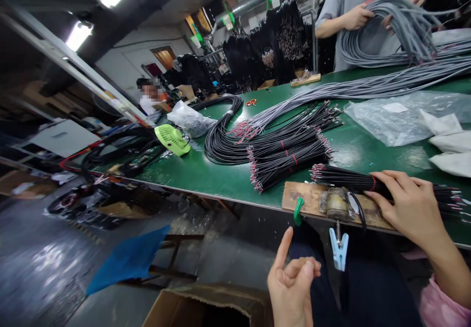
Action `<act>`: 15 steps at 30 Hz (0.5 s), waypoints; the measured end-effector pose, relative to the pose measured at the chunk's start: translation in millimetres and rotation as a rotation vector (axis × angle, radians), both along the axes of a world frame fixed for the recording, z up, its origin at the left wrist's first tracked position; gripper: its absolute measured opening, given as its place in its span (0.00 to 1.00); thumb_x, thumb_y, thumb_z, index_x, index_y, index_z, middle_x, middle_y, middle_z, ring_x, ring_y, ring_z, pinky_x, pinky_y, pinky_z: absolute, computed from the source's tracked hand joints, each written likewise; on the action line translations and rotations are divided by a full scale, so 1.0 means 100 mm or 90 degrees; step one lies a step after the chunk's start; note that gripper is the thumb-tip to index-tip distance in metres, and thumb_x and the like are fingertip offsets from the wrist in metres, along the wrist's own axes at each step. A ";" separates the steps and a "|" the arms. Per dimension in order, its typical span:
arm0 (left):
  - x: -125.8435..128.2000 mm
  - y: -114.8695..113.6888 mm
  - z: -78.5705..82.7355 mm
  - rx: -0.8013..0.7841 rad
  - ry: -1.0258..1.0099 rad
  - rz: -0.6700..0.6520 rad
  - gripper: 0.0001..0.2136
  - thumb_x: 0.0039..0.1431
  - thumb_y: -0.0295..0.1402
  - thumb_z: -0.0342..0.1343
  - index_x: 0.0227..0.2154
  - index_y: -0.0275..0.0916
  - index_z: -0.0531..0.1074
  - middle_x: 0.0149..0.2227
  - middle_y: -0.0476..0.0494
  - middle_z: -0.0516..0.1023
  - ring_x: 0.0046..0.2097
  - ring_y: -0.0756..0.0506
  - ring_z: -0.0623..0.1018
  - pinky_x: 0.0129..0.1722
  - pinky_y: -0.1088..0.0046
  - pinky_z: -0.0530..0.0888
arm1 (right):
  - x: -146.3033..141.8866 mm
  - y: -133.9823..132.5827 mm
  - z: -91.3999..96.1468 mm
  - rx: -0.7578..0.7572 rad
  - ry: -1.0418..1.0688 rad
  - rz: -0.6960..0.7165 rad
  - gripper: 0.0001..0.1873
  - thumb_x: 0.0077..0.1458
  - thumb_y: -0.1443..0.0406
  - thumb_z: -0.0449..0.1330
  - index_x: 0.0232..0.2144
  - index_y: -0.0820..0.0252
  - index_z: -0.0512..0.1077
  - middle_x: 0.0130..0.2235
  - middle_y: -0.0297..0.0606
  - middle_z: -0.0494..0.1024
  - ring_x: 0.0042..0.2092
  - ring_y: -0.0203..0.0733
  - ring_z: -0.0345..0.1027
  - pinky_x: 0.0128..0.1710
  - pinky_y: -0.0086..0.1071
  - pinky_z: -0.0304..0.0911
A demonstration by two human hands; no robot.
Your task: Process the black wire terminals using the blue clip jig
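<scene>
At the table's front edge, my right hand [412, 209] lies over a bundle of short black cables [346, 176], its fingers wrapped round it beside a red tie. Pale stripped wire ends show at both ends of the bundle. My left hand [294, 283] is lower, in front of the edge, with the index finger stretched out and the other fingers curled near the thumb; nothing shows in it. Between the hands, a small motor [336, 203] sits on a wooden board [305, 195]. A light-blue clothespin [339, 248] hangs from its shaft. A green hook-like piece [298, 211] grips the board.
More tied black cable bundles [290, 157] lie behind the board on the green table [206, 182]. Long grey cables [331, 90], a green fan [172, 139] and a plastic bag [401, 116] are farther back. Across the table, a person holds coiled grey cable [390, 35]. A cardboard box [165, 307] stands below.
</scene>
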State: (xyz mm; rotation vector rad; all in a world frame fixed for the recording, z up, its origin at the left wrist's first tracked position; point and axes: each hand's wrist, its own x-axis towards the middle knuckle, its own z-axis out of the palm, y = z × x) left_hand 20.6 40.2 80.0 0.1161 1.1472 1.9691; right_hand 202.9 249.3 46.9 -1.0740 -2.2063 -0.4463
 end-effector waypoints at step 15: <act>0.01 -0.03 0.03 -0.003 0.017 -0.050 0.55 0.39 0.31 0.74 0.66 0.22 0.46 0.19 0.50 0.77 0.25 0.52 0.75 0.31 0.80 0.74 | -0.01 0.03 -0.02 0.026 0.008 0.003 0.21 0.66 0.55 0.48 0.46 0.64 0.72 0.44 0.49 0.77 0.46 0.54 0.72 0.44 0.44 0.57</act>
